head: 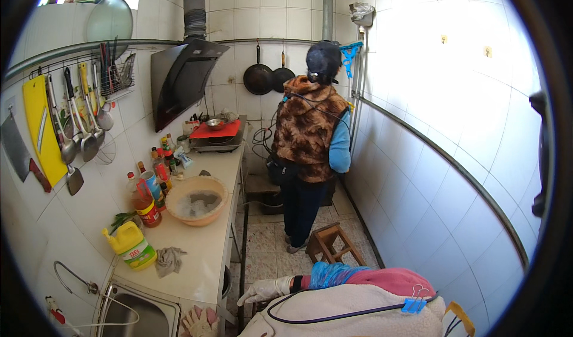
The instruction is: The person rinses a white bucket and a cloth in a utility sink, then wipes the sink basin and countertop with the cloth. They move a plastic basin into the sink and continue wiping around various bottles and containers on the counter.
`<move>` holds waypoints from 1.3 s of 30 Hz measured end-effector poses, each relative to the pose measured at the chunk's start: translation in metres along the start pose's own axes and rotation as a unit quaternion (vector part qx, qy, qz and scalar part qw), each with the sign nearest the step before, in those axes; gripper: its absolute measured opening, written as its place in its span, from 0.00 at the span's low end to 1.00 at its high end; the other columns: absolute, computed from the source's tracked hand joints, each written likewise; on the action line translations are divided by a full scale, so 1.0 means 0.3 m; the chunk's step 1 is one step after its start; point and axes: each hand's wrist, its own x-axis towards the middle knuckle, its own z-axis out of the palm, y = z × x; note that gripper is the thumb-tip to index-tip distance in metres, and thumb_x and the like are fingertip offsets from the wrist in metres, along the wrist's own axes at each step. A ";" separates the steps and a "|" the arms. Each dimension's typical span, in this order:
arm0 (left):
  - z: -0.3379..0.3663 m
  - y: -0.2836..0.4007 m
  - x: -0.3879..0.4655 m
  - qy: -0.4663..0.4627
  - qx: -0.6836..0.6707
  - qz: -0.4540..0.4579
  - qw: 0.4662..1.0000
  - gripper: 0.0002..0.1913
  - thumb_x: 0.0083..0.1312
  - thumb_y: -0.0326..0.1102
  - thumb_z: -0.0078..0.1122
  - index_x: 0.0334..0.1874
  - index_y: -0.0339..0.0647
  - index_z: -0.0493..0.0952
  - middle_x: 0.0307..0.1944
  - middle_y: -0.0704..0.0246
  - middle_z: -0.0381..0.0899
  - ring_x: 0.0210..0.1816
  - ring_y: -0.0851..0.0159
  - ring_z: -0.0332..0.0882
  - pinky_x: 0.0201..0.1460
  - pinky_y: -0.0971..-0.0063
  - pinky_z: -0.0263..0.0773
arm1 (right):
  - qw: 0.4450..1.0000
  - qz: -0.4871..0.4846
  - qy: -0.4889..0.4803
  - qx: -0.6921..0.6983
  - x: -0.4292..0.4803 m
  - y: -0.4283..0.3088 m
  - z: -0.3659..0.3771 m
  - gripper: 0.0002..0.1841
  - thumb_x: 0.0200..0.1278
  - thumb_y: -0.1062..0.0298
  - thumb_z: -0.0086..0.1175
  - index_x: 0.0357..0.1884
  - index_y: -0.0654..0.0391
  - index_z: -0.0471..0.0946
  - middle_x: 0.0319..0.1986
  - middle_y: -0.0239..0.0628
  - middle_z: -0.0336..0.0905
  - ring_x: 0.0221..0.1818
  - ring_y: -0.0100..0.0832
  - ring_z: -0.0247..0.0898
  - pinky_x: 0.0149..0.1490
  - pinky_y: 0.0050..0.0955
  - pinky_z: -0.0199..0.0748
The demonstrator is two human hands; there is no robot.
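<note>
My right hand (pixel 264 291), in a whitish glove, reaches leftward beyond the counter's front edge, fingers extended, nothing visible in it. A blue plastic sleeve cover (pixel 333 275) is on that arm. What appears to be my gloved left hand (pixel 200 322) is cut off at the bottom, by the right rim of the steel sink (pixel 177 312); whether it holds anything is unclear. A grey rag (pixel 169 261) and a yellow detergent jug (pixel 134 247) lie above the sink on the counter (pixel 197 265). Farther along, a plastic basin (pixel 219 216) holds sudsy water and something dark.
Another person (pixel 309 135) stands at the far end, back turned. A wooden stool (pixel 331 243) lies tipped behind them. Sauce bottles (pixel 145 202) line the wall; a cleaver (pixel 15 144) and ladles (pixel 87 144) hang above. A range hood (pixel 183 82) juts out over the cooktop (pixel 219 146).
</note>
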 end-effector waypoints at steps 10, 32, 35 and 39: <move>0.056 -0.014 -0.019 -0.004 0.026 -0.019 0.999 0.35 0.63 0.67 0.47 0.70 0.61 0.65 0.74 0.60 0.57 0.72 0.45 0.51 0.70 0.41 0.44 | 0.992 -0.071 0.089 -0.048 -0.023 -0.007 -0.090 0.20 0.71 0.50 0.51 0.52 0.54 0.81 0.44 0.39 0.84 0.46 0.33 0.79 0.50 0.31 0.74; 0.090 -0.029 -0.011 -0.001 0.028 -0.054 0.998 0.37 0.61 0.66 0.51 0.71 0.59 0.64 0.73 0.62 0.58 0.71 0.44 0.53 0.72 0.40 0.42 | 0.995 -0.072 0.049 -0.045 -0.018 0.015 -0.069 0.20 0.74 0.51 0.46 0.53 0.55 0.80 0.46 0.42 0.83 0.47 0.37 0.78 0.52 0.31 0.72; 0.071 -0.010 -0.016 0.002 0.054 -0.055 0.997 0.37 0.61 0.65 0.51 0.71 0.57 0.64 0.72 0.62 0.59 0.70 0.44 0.54 0.72 0.41 0.43 | 0.996 -0.057 0.044 -0.049 -0.023 0.014 -0.074 0.20 0.74 0.51 0.46 0.53 0.55 0.80 0.46 0.41 0.83 0.47 0.36 0.78 0.51 0.31 0.72; 0.036 0.017 -0.035 0.051 0.043 -0.026 0.997 0.35 0.63 0.62 0.51 0.71 0.55 0.64 0.72 0.59 0.60 0.71 0.44 0.53 0.72 0.41 0.43 | 0.996 -0.049 0.045 -0.053 -0.034 -0.014 -0.078 0.21 0.74 0.49 0.46 0.53 0.54 0.80 0.44 0.40 0.83 0.45 0.35 0.79 0.49 0.31 0.73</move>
